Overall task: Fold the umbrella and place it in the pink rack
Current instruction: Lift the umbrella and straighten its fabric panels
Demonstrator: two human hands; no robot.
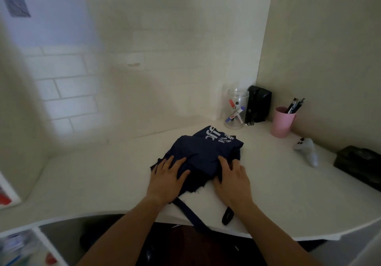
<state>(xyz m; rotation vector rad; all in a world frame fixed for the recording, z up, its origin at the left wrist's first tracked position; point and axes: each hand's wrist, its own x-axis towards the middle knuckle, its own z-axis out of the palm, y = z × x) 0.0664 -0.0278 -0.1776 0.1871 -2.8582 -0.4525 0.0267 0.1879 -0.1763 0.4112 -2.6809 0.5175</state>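
A: Near the front edge of the desk (288,199), about midway along it, lies the umbrella (198,154), its navy cloth bunched into a loose flat heap.

B: And the hands?

A: Both are on it. The left hand (167,179) lies spread, palm down, pressing the cloth at its near left side. The right hand (233,181) has its fingers curled into the fabric at the near right side, gripping a fold.

B: So the folding isn't finished?

A: I'd say not. The cloth is rumpled, a strap (191,216) trails off the front edge, and a black piece (227,217), maybe the handle, lies by the right wrist.

B: How to do it well?

A: Keep the left palm as an anchor, draw the panels flat and in one direction with the right, then roll tight and close the strap around it. Loose folds will spring open.

B: The pink rack?

A: I see only a pink cup (282,123) of pens near the back right corner; whether that's the rack, I can't tell.
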